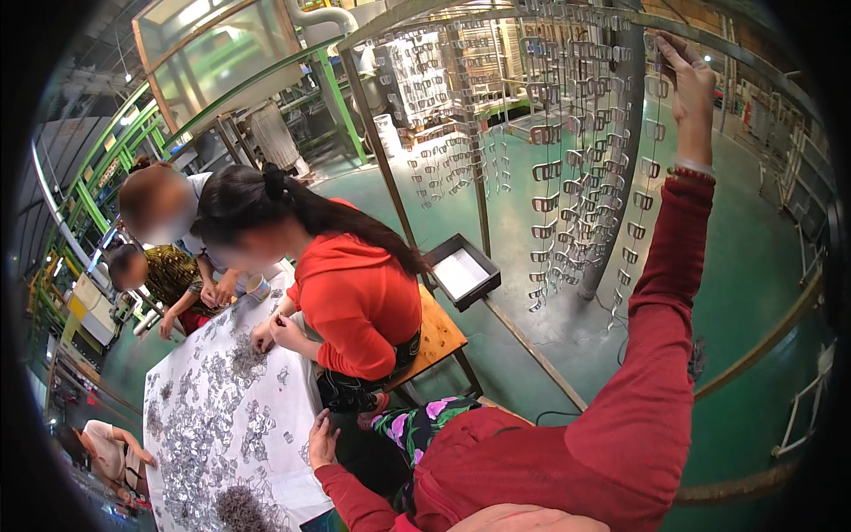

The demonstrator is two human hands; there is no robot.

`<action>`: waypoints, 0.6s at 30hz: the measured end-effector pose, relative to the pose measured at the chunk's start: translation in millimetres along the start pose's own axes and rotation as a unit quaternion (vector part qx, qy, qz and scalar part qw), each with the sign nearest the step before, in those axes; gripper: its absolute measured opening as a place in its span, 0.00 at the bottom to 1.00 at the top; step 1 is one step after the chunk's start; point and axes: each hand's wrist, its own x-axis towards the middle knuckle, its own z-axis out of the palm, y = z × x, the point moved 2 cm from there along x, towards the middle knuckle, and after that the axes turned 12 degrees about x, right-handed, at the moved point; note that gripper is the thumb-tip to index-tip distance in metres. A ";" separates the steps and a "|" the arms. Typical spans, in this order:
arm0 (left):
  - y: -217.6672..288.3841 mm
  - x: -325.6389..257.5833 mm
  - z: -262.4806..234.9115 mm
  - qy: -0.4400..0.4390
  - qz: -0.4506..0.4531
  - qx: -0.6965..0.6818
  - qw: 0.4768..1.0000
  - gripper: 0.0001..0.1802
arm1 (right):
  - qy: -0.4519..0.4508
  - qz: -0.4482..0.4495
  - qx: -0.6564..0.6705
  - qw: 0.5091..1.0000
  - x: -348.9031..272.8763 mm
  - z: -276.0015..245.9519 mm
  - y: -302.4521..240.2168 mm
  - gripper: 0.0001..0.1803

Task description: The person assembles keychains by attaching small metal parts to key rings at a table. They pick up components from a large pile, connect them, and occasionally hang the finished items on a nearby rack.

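Note:
My right hand (687,82) is raised high at the upper right, fingers pinched at the top of a hanging strand of metal buckles (650,168). The strand drops down beside several others, which hang close together as a bundle of buckle strands (567,160). My left hand (323,441) is low, beside the near edge of the white-covered table (297,483). Its fingers are partly spread, with nothing visible in them. Loose metal buckles (199,443) lie scattered across the tabletop, and a denser heap of small wire pieces (241,510) sits at the near end.
A metal rack frame (483,191) carries the strands. A person in a bright red top (359,293) sits on a wooden stool (441,330) close to my left; other people work around the table. A black tray (463,271) stands behind the stool. A wooden bar (536,355) runs low near my right side.

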 end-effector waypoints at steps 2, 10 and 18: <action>-1.1 -4.3 -3.0 0.009 -0.002 0.010 1.000 0.19 | -0.005 0.027 0.002 1.000 22.5 -7.3 20.0 0.10; -18.4 6.6 -7.0 0.012 -0.015 0.019 1.000 0.20 | -0.044 0.054 -0.073 0.995 107.2 -12.9 67.3 0.06; -25.0 -2.2 -20.2 0.037 -0.006 0.033 0.999 0.21 | -0.130 -0.067 -0.237 0.961 111.3 41.8 91.2 0.13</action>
